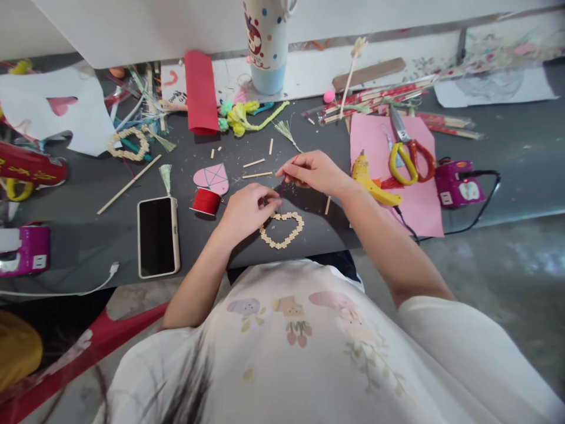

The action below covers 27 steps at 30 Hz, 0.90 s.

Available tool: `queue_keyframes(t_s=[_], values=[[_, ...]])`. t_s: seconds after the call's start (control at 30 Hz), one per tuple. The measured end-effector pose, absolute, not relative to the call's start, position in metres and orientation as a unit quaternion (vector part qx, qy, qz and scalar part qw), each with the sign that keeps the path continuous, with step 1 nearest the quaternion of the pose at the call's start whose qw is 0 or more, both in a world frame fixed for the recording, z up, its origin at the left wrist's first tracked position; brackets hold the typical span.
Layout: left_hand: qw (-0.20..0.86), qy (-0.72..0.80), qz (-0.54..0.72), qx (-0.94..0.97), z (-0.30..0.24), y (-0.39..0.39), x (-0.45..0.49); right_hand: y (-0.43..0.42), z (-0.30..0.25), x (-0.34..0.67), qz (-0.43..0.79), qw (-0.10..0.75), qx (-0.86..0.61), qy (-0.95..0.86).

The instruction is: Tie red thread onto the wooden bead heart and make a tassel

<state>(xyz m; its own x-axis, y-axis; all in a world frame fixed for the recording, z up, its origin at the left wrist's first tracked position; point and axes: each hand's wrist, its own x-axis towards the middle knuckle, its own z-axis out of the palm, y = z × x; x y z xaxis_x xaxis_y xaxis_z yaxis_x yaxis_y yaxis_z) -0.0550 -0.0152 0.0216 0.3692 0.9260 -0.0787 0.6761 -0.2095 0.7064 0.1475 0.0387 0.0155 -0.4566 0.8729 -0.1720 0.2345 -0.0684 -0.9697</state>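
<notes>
A heart-shaped ring of small pale beads (282, 231) lies on the dark table near its front edge. My left hand (247, 209) rests at the heart's top, its fingers pinched on the beads and a thin red thread (281, 189). My right hand (313, 171) is just above and to the right, fingers closed on the upper end of that thread. A red thread spool (205, 201) and a pink heart cutout (212, 178) lie left of my left hand.
A phone (158, 235) lies at the left. Pink paper (397, 176) at the right carries scissors (408, 154) and a yellow glue gun (371, 179). A dotted bottle (267, 47), red felt (200, 94), another beaded heart (129, 144) and loose sticks fill the back.
</notes>
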Motion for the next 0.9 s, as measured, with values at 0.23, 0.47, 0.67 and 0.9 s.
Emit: queue_keyframes(t_s=[0.23, 0.47, 0.67, 0.9], values=[[0.386, 0.577, 0.161, 0.702, 0.015, -0.006, -0.039, 0.04, 0.014, 0.147, 0.579, 0.274, -0.432, -0.635], [0.352, 0.596, 0.159, 0.704, 0.015, -0.006, -0.037, 0.042, 0.014, 0.147, 0.56, 0.269, -0.44, -0.648], [0.384, 0.59, 0.183, 0.687, 0.01, -0.009, -0.039, 0.041, 0.01, 0.152, 0.586, 0.218, -0.441, -0.643], [0.392, 0.586, 0.205, 0.679, 0.003, -0.011, -0.043, 0.028, 0.011, 0.153, 0.503, 0.094, -0.434, -0.741]])
